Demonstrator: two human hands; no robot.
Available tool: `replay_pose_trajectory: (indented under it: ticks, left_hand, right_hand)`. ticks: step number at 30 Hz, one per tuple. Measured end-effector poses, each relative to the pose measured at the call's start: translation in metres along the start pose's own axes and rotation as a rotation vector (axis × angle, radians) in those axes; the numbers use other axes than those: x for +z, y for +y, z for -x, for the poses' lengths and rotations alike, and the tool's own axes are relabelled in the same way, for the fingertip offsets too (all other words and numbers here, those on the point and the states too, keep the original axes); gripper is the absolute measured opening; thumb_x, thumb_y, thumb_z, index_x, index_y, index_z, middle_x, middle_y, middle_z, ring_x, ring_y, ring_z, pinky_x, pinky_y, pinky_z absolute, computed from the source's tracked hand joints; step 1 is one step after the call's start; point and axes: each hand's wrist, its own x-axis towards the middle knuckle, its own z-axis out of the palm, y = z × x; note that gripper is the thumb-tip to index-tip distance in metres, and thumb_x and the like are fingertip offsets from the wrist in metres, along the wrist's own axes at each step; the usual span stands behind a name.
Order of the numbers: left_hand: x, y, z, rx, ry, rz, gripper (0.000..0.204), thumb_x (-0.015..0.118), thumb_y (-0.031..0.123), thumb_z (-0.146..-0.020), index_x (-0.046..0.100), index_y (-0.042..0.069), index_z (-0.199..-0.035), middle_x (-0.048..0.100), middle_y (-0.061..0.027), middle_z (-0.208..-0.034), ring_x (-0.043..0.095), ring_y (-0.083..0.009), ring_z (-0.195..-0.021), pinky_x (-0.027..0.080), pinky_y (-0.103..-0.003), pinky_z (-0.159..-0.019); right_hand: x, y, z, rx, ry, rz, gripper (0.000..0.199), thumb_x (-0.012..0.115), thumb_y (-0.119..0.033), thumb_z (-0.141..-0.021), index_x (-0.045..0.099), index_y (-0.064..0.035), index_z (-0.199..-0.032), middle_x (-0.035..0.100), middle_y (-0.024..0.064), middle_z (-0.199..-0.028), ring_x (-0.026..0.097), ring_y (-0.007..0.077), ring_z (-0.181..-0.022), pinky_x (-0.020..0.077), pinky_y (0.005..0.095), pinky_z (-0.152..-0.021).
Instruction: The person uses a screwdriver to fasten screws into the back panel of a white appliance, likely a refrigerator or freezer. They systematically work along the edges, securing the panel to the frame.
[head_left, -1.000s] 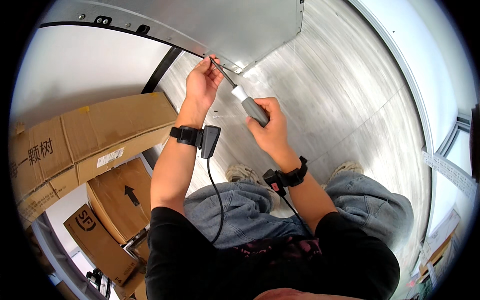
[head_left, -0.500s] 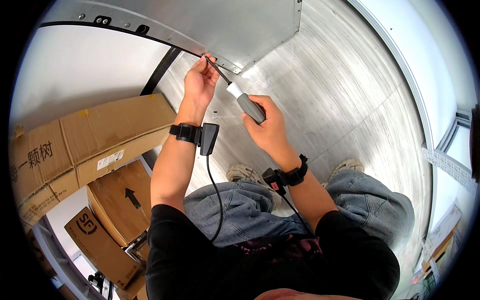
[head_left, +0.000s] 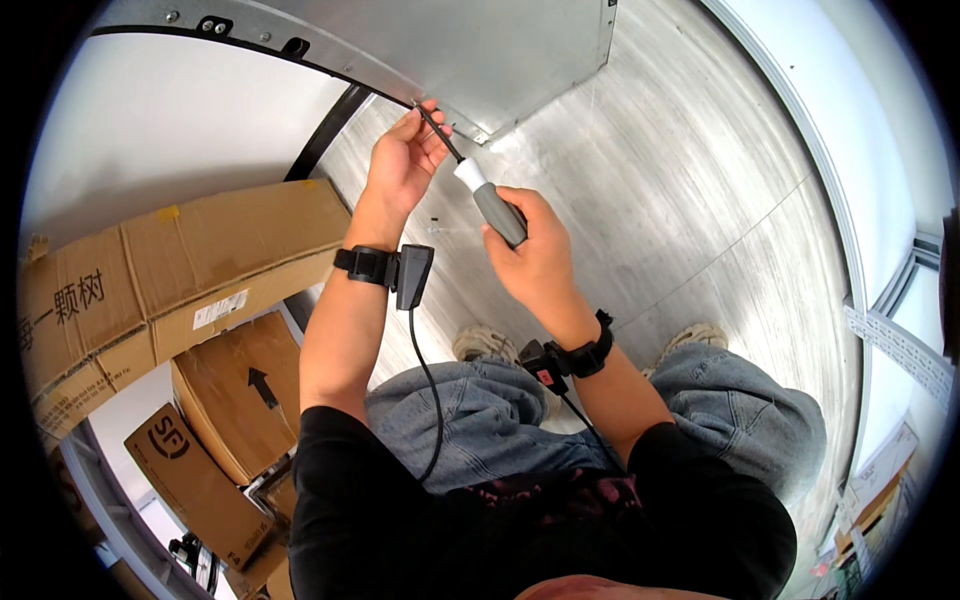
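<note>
A screwdriver [head_left: 497,213] with a grey and white handle slants up and left, its dark shaft reaching the lower edge of a grey metal panel [head_left: 480,60]. Wrapped round the handle is my right hand [head_left: 532,243]. Close to the tip, the thumb and forefinger of my left hand [head_left: 403,160] pinch about the shaft, and the other fingers curl loosely behind it. Whether a screw sits between those fingertips is too small to tell. Along the panel's edge run screws and dark slotted holes [head_left: 296,47].
Cardboard boxes [head_left: 190,245] are stacked at the left, below a white panel [head_left: 200,120]. Beneath the metal panel stands a dark post [head_left: 328,135]. A small dark bit [head_left: 434,219] lies on the pale floor [head_left: 690,190]. Black cables [head_left: 437,400] hang from both wrist straps.
The view has shifted slightly, so the panel sits a little higher and further right. My left fingers have spread a little near the tip; the right hand keeps its hold on the handle.
</note>
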Motion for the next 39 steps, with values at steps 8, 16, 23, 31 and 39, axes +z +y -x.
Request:
replay_pose_trajectory:
  ticks: [8, 16, 23, 31, 39]
  left_hand:
    - [0.008, 0.01, 0.004, -0.01, 0.064, -0.28, 0.026, 0.039, 0.011, -0.096, 0.049, -0.001, -0.117, 0.061, -0.0118, -0.101, 0.064, -0.0219, -0.088, 0.056, -0.03, -0.077]
    - [0.007, 0.011, 0.001, -0.01, 0.109, -0.327, 0.021, 0.046, 0.013, -0.094, 0.052, 0.0, -0.11, 0.061, -0.0103, -0.101, 0.064, -0.0211, -0.087, 0.057, -0.029, -0.075]
    - [0.009, 0.018, 0.01, -0.08, -0.069, -0.295, 0.024, 0.046, 0.01, -0.093, 0.048, 0.0, -0.115, 0.06, -0.0119, -0.105, 0.064, -0.0242, -0.092, 0.056, -0.031, -0.077]
    - [0.007, 0.013, 0.005, -0.022, 0.036, -0.374, 0.018, 0.05, 0.007, -0.091, 0.05, 0.002, -0.109, 0.061, -0.0105, -0.102, 0.066, -0.0233, -0.084, 0.057, -0.028, -0.069]
    - [0.01, 0.012, 0.011, -0.046, -0.007, -0.385, 0.022, 0.048, 0.011, -0.093, 0.05, 0.002, -0.113, 0.062, -0.0082, -0.099, 0.066, -0.0207, -0.085, 0.056, -0.024, -0.067]
  right_hand:
    - [-0.003, 0.002, -0.003, 0.213, -0.064, -0.13, 0.038, 0.067, -0.007, -0.073, 0.052, -0.0021, -0.107, 0.06, 0.0135, -0.089, 0.06, 0.023, -0.073, 0.0488, 0.0338, -0.063]
    - [-0.006, 0.006, 0.002, 0.171, 0.041, -0.012, 0.042, 0.066, -0.011, -0.078, 0.046, -0.0034, -0.114, 0.059, 0.0114, -0.088, 0.058, 0.0201, -0.071, 0.0466, 0.031, -0.059]
    - [-0.003, -0.015, 0.002, 0.519, -0.092, -0.323, 0.029, 0.052, -0.022, -0.091, 0.046, -0.0032, -0.113, 0.059, 0.0099, -0.078, 0.056, 0.0159, -0.06, 0.045, 0.0298, -0.055]
    - [0.002, 0.003, 0.005, 0.252, -0.048, -0.126, 0.038, 0.06, -0.03, -0.086, 0.047, -0.0007, -0.107, 0.059, 0.0093, -0.085, 0.054, 0.0159, -0.07, 0.0437, 0.0276, -0.059]
    - [-0.005, -0.006, 0.003, 0.623, -0.168, -0.447, 0.032, 0.056, -0.03, -0.089, 0.052, -0.0006, -0.099, 0.055, 0.0053, -0.072, 0.051, 0.0109, -0.055, 0.04, 0.0223, -0.048]
